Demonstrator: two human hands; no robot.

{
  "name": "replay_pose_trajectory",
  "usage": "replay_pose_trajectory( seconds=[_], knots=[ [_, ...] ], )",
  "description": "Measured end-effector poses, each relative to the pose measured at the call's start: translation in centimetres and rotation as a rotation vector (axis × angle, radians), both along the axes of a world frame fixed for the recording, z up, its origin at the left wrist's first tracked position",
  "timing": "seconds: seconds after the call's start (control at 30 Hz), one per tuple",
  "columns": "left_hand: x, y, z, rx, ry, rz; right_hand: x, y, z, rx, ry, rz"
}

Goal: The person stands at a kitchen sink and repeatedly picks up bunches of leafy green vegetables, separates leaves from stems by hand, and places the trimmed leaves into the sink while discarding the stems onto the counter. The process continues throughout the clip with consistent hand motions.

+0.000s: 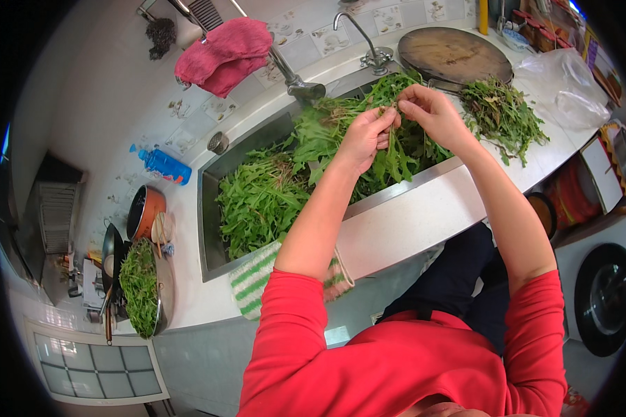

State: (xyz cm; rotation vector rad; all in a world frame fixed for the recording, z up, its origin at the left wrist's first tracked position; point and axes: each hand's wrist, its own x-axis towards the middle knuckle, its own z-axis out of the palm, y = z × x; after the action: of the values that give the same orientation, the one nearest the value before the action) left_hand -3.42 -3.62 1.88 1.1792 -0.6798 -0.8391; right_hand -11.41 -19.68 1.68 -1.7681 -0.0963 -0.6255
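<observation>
My left hand is closed around the root end of a leafy green plant, whose toothed leaves hang over the sink. Close beside it, the thumb and fingers of my right hand pinch at the same root end; the exact contact is small and partly hidden. Beneath both hands, the steel sink holds heaps of loose greens, some with brownish roots showing. To the right of the sink, a pile of darker, wilted leaves and stems lies on the white counter.
A round wooden chopping board and a clear plastic bag lie at the right. Behind the sink stand a faucet and a pink cloth on a fixture. At left are a blue bottle, an orange pot and a basin of greens.
</observation>
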Motion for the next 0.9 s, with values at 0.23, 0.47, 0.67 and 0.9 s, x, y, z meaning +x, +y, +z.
replay_pose_trajectory(
  seconds=[0.23,0.47,0.67,0.9],
  knots=[
    [0.8,0.2,-0.2,0.054,-0.065,0.049,-0.5,-0.6,0.2,-0.149,0.105,-0.003],
    [1.6,0.5,-0.7,0.154,-0.302,-0.039,-2.3,-3.2,1.3,-0.23,0.236,0.187],
    [2.9,1.1,-0.5,0.026,-0.142,0.115,-4.2,-9.0,0.9,-0.179,0.181,-0.06],
    [2.3,0.9,0.8,-0.248,0.058,0.248,-6.4,-13.2,1.3,-0.984,0.208,-0.967]
  ],
)
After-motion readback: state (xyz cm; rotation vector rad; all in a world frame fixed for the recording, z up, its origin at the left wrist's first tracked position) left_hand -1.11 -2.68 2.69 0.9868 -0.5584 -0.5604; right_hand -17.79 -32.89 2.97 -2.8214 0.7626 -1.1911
